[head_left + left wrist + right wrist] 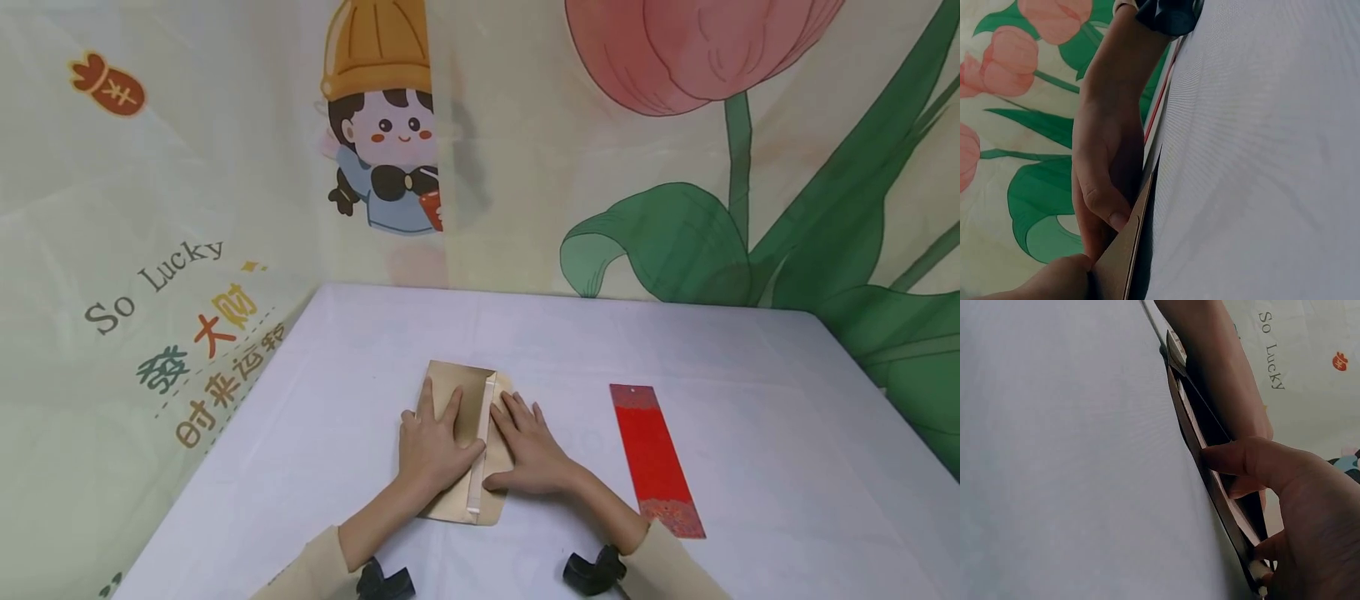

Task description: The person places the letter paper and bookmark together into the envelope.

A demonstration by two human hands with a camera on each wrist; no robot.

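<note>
A brown kraft-paper envelope (461, 375) lies on the white table, its long flap on the right side with a pale adhesive strip (475, 492) along it. My left hand (435, 450) rests spread on the envelope body, thumb reaching to the strip. On the flap is my right hand (536, 458), fingertips and thumb touching it with the fingers extended. Seen from the left wrist, the right thumb rests at the edge of the tilted flap (1119, 256). From the right wrist, the flap edge (1194, 437) stands slightly off the tabletop.
A long red card (656, 450) with patterned ends and a small hole lies on the white tablecloth (780, 400), right of the envelope. A printed backdrop (517, 208) rises behind the table and along its left. Black camera straps (386, 581) sit at both wrists.
</note>
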